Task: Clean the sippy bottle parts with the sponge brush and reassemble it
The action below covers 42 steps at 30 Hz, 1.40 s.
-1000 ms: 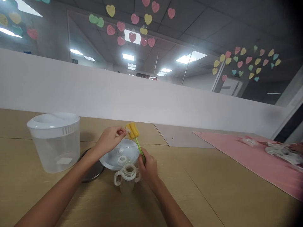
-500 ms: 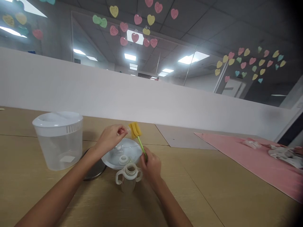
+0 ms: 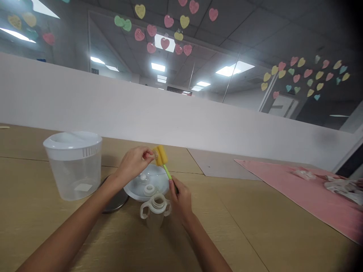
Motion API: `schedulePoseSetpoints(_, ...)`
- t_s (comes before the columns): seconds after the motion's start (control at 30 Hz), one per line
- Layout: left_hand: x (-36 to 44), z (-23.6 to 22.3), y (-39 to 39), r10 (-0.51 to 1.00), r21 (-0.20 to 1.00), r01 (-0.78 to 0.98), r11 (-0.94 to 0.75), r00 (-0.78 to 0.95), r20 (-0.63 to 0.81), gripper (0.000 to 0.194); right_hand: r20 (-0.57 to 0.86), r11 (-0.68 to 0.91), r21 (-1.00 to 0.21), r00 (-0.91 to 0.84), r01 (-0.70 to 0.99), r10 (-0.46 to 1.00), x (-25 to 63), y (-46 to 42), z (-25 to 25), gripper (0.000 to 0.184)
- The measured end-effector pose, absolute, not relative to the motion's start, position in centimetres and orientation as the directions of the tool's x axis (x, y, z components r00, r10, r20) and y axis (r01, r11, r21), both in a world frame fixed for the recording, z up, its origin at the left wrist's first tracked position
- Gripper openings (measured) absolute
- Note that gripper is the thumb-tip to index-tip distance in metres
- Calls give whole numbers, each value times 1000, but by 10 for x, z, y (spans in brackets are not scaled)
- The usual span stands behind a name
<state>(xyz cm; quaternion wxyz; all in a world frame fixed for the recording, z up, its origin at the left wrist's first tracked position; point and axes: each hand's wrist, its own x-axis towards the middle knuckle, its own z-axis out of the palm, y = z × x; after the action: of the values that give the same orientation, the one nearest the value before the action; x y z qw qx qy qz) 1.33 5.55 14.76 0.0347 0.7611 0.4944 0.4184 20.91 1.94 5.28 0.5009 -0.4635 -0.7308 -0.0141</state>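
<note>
Yellow sponge head of a bottle brush presses against a small clear piece, which is pinched between the fingertips of the left grip, above a round white lid near the worktop's far edge. The right grip closes around the green handle, whose long axis slants up and leftward to the sponge, leaving the left hand nearer the head. A two-handled cup stands just below.
</note>
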Motion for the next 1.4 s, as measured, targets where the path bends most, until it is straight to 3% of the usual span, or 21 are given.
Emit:
schedulePoseSetpoints(0.4, 12, 149, 53, 819, 460, 755, -467, 174, 547, 27, 743, 588, -443, -90, 677, 663, 208, 16, 56, 34)
schedulePoseSetpoints(0.67, 11, 148, 53, 806, 372, 807, -458, 200, 557, 40, 748, 580, -429, -88, 693, 658, 208, 16, 56, 35)
schedulePoseSetpoints(0.87, 9, 148, 54, 810, 340, 841, -420, 180, 558, 37, 791, 536, -478, 76, 695, 607, 214, 17, 64, 34)
schedulePoseSetpoints(0.93, 10, 148, 54, 814, 349, 842, -412, 168, 556, 34, 846, 558, -405, 65, 725, 529, 216, 19, 63, 33)
schedulePoseSetpoints(1.07, 7, 150, 55, 828, 361, 841, -404, 168, 535, 30, 872, 508, -154, -126, 847, 474, 215, 22, 55, 33)
schedulePoseSetpoints(1.17, -4, 152, 61, 840, 346, 863, -368, 149, 521, 23, 878, 441, -111, -120, 891, 464, 213, 24, 51, 34)
schedulePoseSetpoints(1.27, -20, 150, 70, 877, 285, 908, -308, 156, 454, 17, 871, 412, -186, -44, 892, 489, 215, 26, 51, 36)
schedulePoseSetpoints(1.4, -40, 142, 77, 985, 238, 966, -104, 68, 157, 23, 852, 414, -217, -35, 884, 522, 217, 29, 50, 36)
